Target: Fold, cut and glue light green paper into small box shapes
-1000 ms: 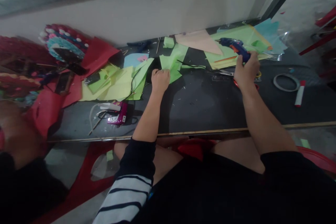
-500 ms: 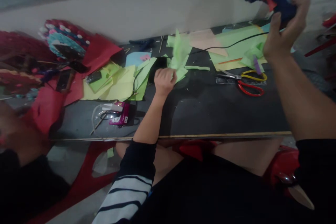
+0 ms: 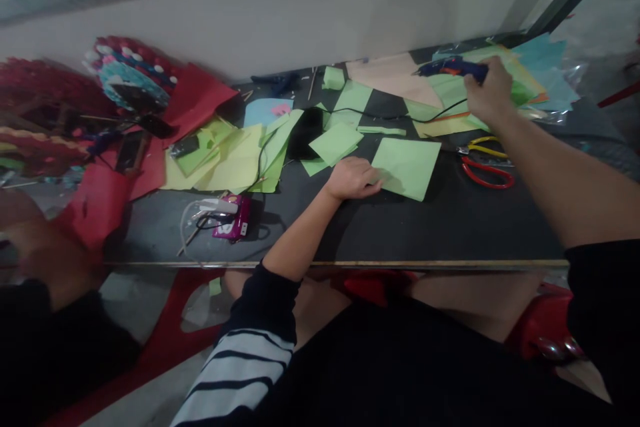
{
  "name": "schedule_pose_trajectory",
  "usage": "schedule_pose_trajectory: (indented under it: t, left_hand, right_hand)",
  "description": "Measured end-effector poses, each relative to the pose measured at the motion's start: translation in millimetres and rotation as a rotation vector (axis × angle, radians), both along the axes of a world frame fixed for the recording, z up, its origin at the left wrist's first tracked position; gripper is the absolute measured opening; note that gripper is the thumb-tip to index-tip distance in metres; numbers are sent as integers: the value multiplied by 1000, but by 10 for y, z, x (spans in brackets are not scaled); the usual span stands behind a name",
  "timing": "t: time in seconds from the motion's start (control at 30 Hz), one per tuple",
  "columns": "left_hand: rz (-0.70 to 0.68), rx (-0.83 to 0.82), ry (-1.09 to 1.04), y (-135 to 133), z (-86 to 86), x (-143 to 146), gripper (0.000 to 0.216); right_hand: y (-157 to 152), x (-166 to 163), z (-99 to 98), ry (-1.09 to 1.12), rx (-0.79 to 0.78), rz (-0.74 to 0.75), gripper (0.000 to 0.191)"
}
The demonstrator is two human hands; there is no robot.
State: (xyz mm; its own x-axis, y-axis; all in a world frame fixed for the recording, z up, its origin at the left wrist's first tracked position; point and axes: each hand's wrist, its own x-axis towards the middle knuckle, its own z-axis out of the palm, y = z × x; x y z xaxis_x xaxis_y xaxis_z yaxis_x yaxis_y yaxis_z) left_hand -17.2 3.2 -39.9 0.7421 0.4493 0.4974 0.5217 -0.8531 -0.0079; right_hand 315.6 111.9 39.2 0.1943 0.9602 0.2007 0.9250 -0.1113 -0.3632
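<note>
My left hand (image 3: 354,179) pinches the left edge of a light green square sheet (image 3: 411,167) that lies over the dark tabletop. Wrapped in my right hand (image 3: 490,90) is a dark blue hot glue gun (image 3: 453,68), its nozzle pointing left above the papers at the back. A black cord (image 3: 390,113) runs from it leftward across the table. Smaller folded green papers (image 3: 336,143) lie just behind my left hand. Under my right forearm rest scissors (image 3: 485,170) with one yellow and one red handle loop.
At left are yellow sheets (image 3: 235,160), red sheets (image 3: 197,100) and a phone (image 3: 131,150). A purple power box (image 3: 234,217) with cables stands near the front edge. Another person's blurred hand (image 3: 45,247) is at far left. Blue sheets (image 3: 543,67) lie at back right.
My left hand has moved right and toward me, and a green square sheet now lies under its fingers. My right hand has lowered the glue gun leftward to just above the papers.
</note>
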Motion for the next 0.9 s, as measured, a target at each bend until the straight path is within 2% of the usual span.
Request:
schedule_pose_trajectory:
  t: [0.07,0.17,0.2,0.27,0.4,0.53,0.63,0.77,0.9]
  left_hand:
    - [241,-48,-105,54,10,-50,41]
    - [664,-186,-150,121,49,-98,44]
    - [756,-249,-114,131,68,-102,49]
    - [839,-361,-18,130,115,-91,56]
    - [777,-404,70,81,206,-43,49]
    - [596,-390,142,55,240,-22,43]
    - [468,-366,172,60,221,-26,38]
    - [366,-301,153,88,162,-72,35]
    - [275,-193,128,119,83,-131,36]
  right_hand:
    - [-150,-209,83,47,-68,-82,36]
    - [-297,-384,129,79,-128,-44,39]
    - [-320,-399,116,88,-132,-30,39]
    - [-338,-391,64,110,-116,-28,37]
    - [-318,-359,-83,162,-5,-3,34]
    - [-217,-456,-254,171,198,142,35]
    - [-72,-616,-373,156,271,235,38]
    - [139,-762,-460,146,223,244,42]
    - [223,-657,-474,118,47,94,34]
